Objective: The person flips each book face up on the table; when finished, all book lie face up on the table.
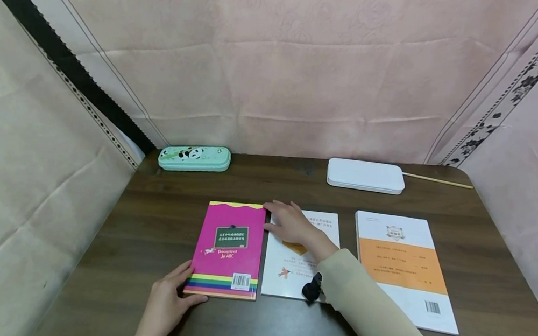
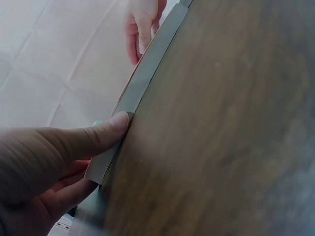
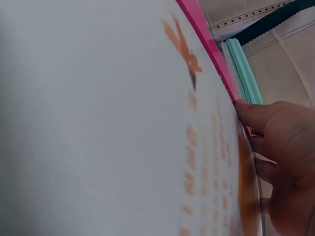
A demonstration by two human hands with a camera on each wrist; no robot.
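Observation:
A pink book point(image 1: 232, 248) lies face down in the middle of the dark wooden table point(image 1: 157, 217). My left hand point(image 1: 184, 285) holds its near left corner; in the left wrist view the thumb point(image 2: 106, 130) presses the page edge of the pink book point(image 2: 147, 81), with the fingers on the cover side. My right hand point(image 1: 275, 211) reaches over a white book point(image 1: 287, 278) and touches the pink book's far right corner with fairly straight fingers. The right wrist view shows the white book's cover point(image 3: 123, 123) close up and a fingertip point(image 3: 246, 110) against the pink book's edge point(image 3: 211, 49).
A white and orange book point(image 1: 402, 267) lies to the right. At the back stand a green panda pencil case point(image 1: 194, 158), a flat white box point(image 1: 364, 175) and a thin wooden stick point(image 1: 438, 180). Cloth walls close in the back and both sides.

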